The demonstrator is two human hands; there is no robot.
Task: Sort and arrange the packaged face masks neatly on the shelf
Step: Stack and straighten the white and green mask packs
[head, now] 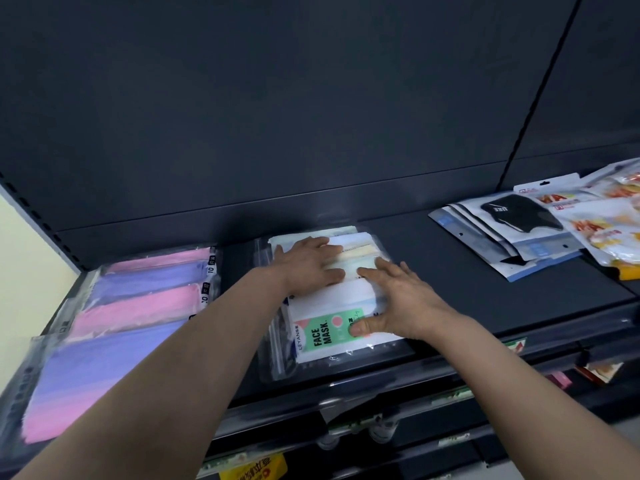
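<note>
Both hands lie flat and open, gripping nothing: left hand (308, 261) and right hand (401, 299) press the centre mask stack (332, 337). Pink-purple packs (138, 306) at 9 o'clock appear arranged; the pile (519, 237) at 2 o'clock remains unsorted.

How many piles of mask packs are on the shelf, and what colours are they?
Pink and purple packs: 1 pile
Pastel FACE MASK packs, under both hands: 1 pile
Black mask packs: 1 pile
Orange and white packs: 1 pile
Total: 4 piles
</note>
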